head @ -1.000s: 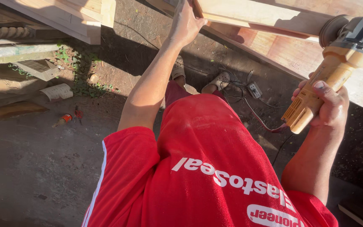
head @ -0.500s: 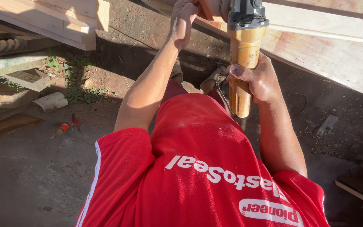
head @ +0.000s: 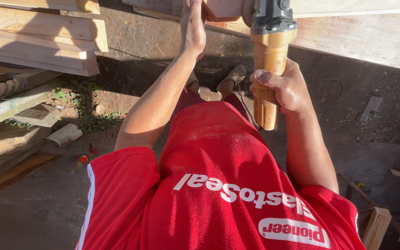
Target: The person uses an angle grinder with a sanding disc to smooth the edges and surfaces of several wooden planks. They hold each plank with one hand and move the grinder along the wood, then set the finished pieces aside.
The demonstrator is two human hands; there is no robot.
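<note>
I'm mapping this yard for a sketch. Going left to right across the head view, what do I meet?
Stacked planks → white roll on the ground → left hand on the wooden piece → grinder held by the right hand → small flat grey piece on the dirt.

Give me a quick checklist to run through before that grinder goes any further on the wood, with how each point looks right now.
1. Right hand wrapped firmly round the yellow grinder handle: ok.
2. Left hand steadying the wooden plank, apart from the grinder head: ok, though it is close.
3. Grinding disc in sound state: cannot tell, it is mostly hidden at the frame's top edge.
4. Power cable away from the disc: ok, it trails down toward the feet.
5. Gloves on the hands: not ok, both are bare.
6. Footing: cannot tell; the sandals stand on dirt with scraps nearby.
</note>
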